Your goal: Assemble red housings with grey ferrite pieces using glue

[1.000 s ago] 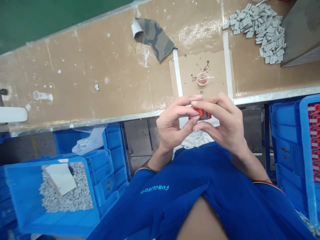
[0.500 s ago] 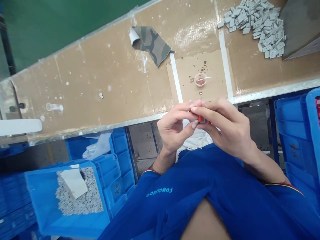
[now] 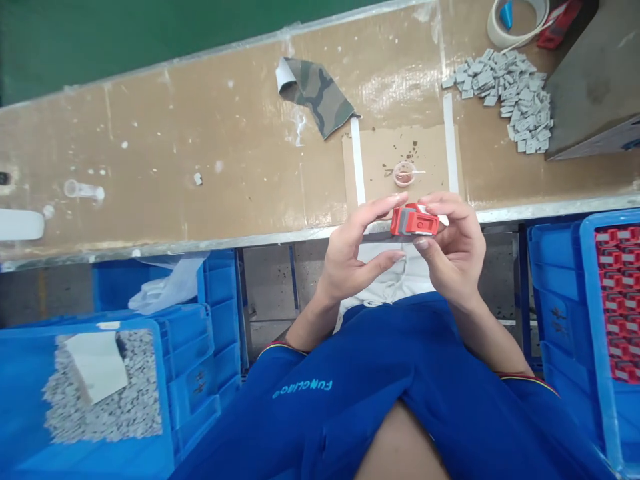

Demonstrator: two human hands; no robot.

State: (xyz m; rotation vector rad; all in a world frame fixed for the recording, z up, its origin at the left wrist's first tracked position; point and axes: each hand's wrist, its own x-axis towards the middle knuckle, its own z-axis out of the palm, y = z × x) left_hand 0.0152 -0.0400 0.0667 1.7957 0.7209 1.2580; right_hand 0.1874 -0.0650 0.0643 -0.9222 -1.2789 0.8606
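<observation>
Blue plastic crates flank a person seated at a long brown surface (image 3: 200, 133), with a blue sleeve (image 3: 280, 380) at each side of the view. Both hands are raised just over the surface's metal edge. A small red-and-grey plastic piece (image 3: 414, 221) with a white tab at one end sits between them, just above the edge. The right hand (image 3: 453, 250) has it: its fingers (image 3: 445, 207) are curled over the top and its thumb is pressed beneath, pinching the piece near the white tab. The left hand (image 3: 350, 250) is open, its fingers spread, with the index tip and thumb tip just beside the piece's other end; I can't tell whether they touch it.

Directly ahead, a cardboard sheet (image 3: 380, 157) is taped down with white strips, and a small plastic cup (image 3: 404, 174) with a thin stick in it stands there. Further left lies a folded piece of camouflage fabric (image 3: 315, 93). To the upper right is a heap of small grey pieces (image 3: 510, 100), with a roll of tape (image 3: 505, 23) beyond it. The crate on the right (image 3: 590, 333) holds rows of red-and-grey pieces (image 3: 617, 300). The crate on the left (image 3: 165, 373) holds a bed of small grey bits (image 3: 100, 393) with a white sheet (image 3: 95, 363) lying on top.
</observation>
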